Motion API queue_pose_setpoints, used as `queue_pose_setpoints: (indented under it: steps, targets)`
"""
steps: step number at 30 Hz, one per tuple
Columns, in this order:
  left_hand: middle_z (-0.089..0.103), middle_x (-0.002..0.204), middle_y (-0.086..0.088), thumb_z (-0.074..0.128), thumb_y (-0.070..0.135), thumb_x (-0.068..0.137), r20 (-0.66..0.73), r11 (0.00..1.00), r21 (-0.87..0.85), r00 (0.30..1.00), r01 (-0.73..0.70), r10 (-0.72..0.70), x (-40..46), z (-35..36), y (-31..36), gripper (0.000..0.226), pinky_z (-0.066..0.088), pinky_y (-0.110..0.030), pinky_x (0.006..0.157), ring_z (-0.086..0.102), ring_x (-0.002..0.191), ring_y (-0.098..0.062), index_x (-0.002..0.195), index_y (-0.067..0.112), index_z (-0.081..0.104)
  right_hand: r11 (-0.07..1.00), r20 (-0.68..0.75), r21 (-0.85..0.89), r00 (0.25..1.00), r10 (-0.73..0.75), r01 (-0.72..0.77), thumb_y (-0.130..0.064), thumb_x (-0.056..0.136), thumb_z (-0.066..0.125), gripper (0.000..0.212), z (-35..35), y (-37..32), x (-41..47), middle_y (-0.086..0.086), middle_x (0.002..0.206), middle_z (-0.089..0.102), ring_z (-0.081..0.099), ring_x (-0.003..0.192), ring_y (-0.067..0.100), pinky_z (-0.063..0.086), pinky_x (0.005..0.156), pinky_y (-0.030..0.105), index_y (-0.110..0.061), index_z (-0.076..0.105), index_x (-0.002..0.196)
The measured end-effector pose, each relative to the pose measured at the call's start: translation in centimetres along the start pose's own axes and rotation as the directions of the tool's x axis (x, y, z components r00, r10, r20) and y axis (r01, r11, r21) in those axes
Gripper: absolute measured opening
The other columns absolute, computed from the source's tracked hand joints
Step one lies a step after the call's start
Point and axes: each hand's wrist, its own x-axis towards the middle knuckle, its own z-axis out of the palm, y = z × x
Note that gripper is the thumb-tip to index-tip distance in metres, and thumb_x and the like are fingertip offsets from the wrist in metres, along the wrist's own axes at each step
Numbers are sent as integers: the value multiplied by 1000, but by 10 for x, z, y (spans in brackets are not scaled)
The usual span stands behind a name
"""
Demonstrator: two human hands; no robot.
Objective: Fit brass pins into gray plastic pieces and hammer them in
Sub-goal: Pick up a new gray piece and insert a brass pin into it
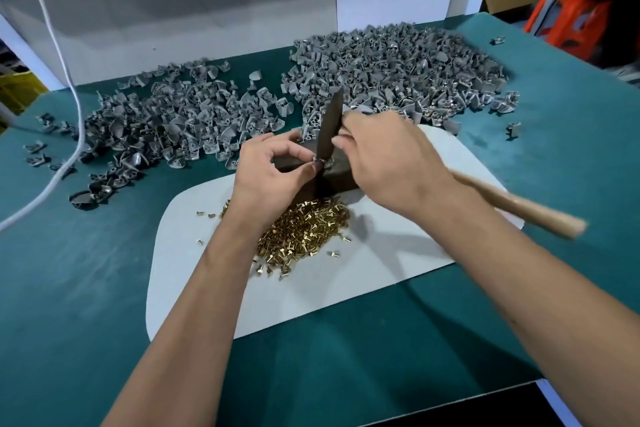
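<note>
The left hand [268,172] pinches a gray piece [320,163] on the block [311,172]; the right hand [384,156] grips the hammer [330,125] (a glancing blow could strike fingertips).

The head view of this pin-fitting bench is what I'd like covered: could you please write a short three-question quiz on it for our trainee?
1. True or false: the right hand grips the hammer.
2. The brass pins lie: A) on the green mat; B) on the white sheet; C) in a tray.
3. What does the left hand pinch on the dark block?

Key: 1 true; 2 B; 3 a gray plastic piece.
</note>
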Motion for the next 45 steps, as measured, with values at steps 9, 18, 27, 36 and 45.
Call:
queue_pose_setpoints:
  steps: [9,18,27,36,45]
  targets:
    - [69,125,-4,87,10,77,-7,999,-31,1000,-21,21,-1,-1,2,25,43,-40,113,61,125,-14,75,31,75,999,-19,-35,999,27,-28,-36,106,44,23,-1,-9,1,8,90,67,66,87,38,36,67,35,-20,60,107]
    - [69,127,-7,85,8,79,-2,999,18,999,-43,43,2,-1,-1,14,41,-10,101,59,126,-9,80,20,79,999,-40,-1,999,35,-35,-35,106,45,23,2,-5,-1,12,97,70,65,89,37,38,67,36,-18,60,111]
    - [68,127,-5,85,11,79,-9,998,-4,998,-57,57,3,-1,-4,21,40,-1,92,58,127,-10,77,30,76,998,-50,-59,999,15,-18,-31,106,44,17,3,-8,0,9,82,64,66,85,37,39,64,37,-19,56,104]
    - [64,138,3,83,14,82,-39,999,41,999,33,-31,-1,-2,0,21,21,-44,123,39,144,-18,79,34,77,982,-23,98,986,163,-160,-41,98,61,19,-9,24,3,4,92,70,64,88,32,49,73,35,-22,66,99]
    - [62,140,4,80,13,85,3,997,-36,997,72,-72,-1,1,2,17,18,-47,123,38,144,-17,79,28,78,928,158,4,917,367,-373,-24,80,75,18,-3,61,-9,3,84,71,66,84,32,58,77,38,-30,63,68]
